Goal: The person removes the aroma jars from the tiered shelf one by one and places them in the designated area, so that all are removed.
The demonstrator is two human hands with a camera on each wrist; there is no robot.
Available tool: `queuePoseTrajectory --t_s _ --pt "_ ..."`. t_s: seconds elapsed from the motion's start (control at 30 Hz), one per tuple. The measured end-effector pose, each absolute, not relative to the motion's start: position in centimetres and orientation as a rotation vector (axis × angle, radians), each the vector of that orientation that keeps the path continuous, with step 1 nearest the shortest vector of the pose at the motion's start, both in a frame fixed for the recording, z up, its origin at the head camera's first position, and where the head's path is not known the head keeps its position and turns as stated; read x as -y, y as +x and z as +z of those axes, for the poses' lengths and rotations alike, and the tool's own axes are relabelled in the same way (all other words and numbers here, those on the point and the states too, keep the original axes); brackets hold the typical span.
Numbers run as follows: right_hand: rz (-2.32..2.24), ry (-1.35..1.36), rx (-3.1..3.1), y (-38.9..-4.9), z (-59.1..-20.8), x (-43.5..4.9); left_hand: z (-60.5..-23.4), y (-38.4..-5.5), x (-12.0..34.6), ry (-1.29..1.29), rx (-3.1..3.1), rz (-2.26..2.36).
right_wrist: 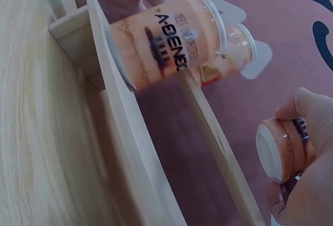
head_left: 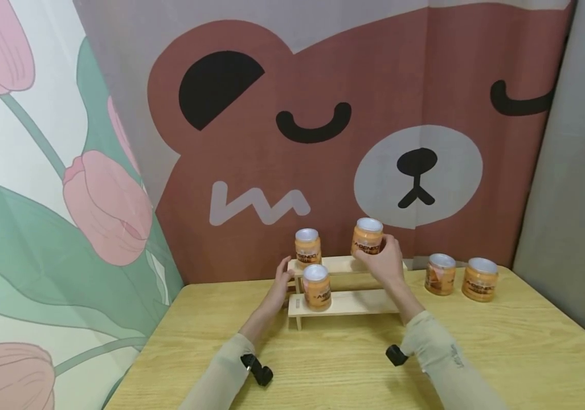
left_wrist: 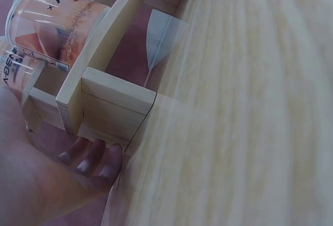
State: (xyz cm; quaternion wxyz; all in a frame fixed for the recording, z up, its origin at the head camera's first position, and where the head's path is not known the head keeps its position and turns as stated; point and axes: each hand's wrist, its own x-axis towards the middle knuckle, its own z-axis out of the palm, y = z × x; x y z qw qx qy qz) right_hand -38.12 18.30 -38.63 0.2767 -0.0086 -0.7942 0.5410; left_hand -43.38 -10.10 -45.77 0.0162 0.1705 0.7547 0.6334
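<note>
My right hand [head_left: 381,259] grips an orange can [head_left: 367,236] with a pale lid, its thumb and fingers on either side. That can is above the right part of the upper tier of a two-tier wooden rack [head_left: 359,303], and its white base shows in the right wrist view. At the rack's left end, my left hand [head_left: 275,293] holds the upper tier, its fingers [left_wrist: 89,158] curled past the wooden end. One similar can [head_left: 307,246] stands on the upper tier's left end. Another can [head_left: 318,290] stands upright on the lower tier, in front of it.
To the right of the rack, two more orange cans [head_left: 440,274] stand upright on the wooden table [head_left: 343,364]. Behind the table hangs a cloth [head_left: 251,239] printed with a bear, and a tulip-printed cloth [head_left: 41,239] is at the left.
</note>
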Motion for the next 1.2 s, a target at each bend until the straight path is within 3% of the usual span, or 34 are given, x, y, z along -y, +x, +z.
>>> queuePoseTrajectory --t_s 1.2 --pt "1.338 -0.185 2.110 -38.8 -40.1 -22.2 -45.7 -43.0 10.2 0.520 -2.384 1.936"
